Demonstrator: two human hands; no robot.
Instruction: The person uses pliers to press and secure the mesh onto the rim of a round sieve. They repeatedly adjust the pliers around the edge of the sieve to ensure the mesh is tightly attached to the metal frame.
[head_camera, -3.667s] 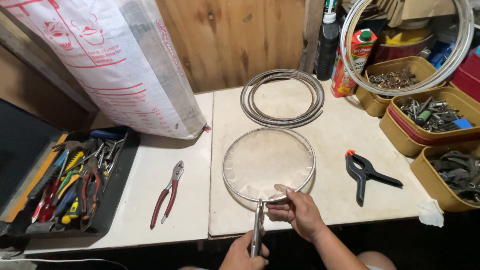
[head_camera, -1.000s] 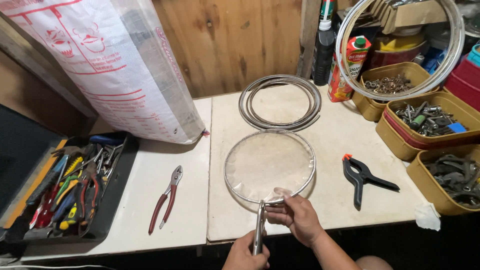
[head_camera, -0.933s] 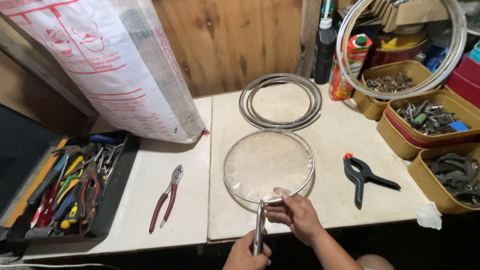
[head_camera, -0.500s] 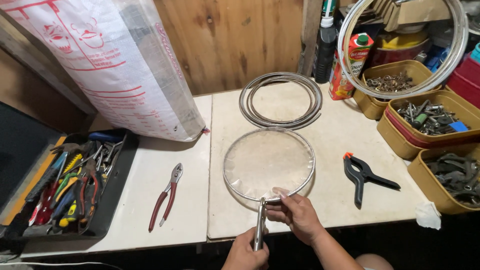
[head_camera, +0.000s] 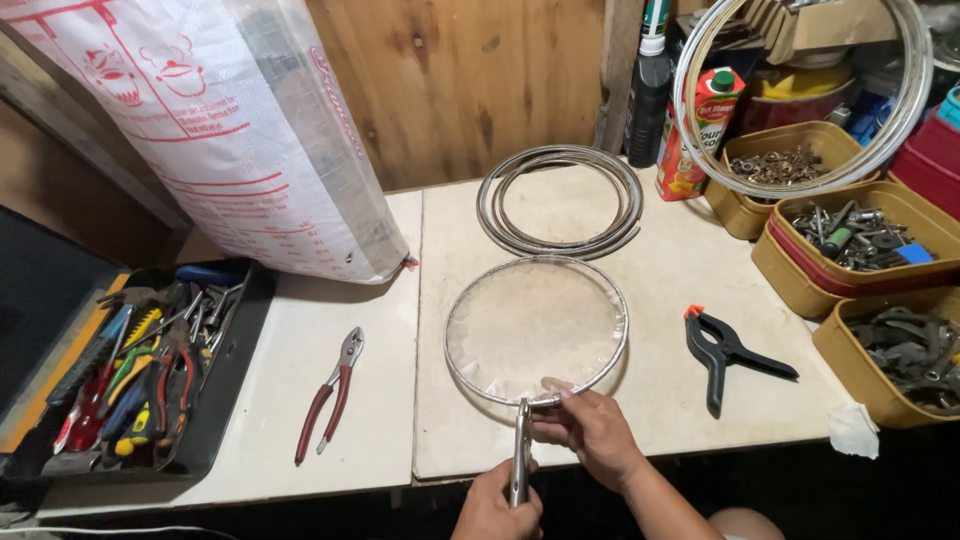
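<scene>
Left hand (head_camera: 497, 512): closed around the handles of a metal plier-like tool (head_camera: 521, 450), whose tip meets the near rim of the round hoop.
Right hand (head_camera: 590, 432): fingers pinched on the near edge of the hoop, just beside the tool's tip — grasping the rim and the clear film there.
Round hoop (head_camera: 536, 328): a thin metal ring with clear film stretched over it, lying flat on the pale desk (head_camera: 640, 390), in the middle of the right-hand slab, near the front edge.
Coiled rings (head_camera: 560, 202): several loops of grey metal strip stacked flat on the desk, just behind the hoop and almost touching it.
Black clamp (head_camera: 724, 350): a spring clamp with an orange tip, lying on the desk to the right of the hoop, apart from it.
Red-handled pliers (head_camera: 329, 395): lying alone on the left slab of the desk.
Black tool tray (head_camera: 205, 420): at the left edge — crowded with pliers, cutters and screwdrivers with red, yellow, green and blue handles.
Rear tan tub (head_camera: 775, 165): holds a heap of small brownish metal parts.
Middle tan tub (head_camera: 860, 235): holds mixed bolts and bits, with a red tub nested under its rim.
Near tan tub (head_camera: 900, 355): holds dark metal pieces, too tangled to tell apart.
Plastic sack (head_camera: 210, 120): large, clear with red print, leaning against the wooden wall.
</scene>
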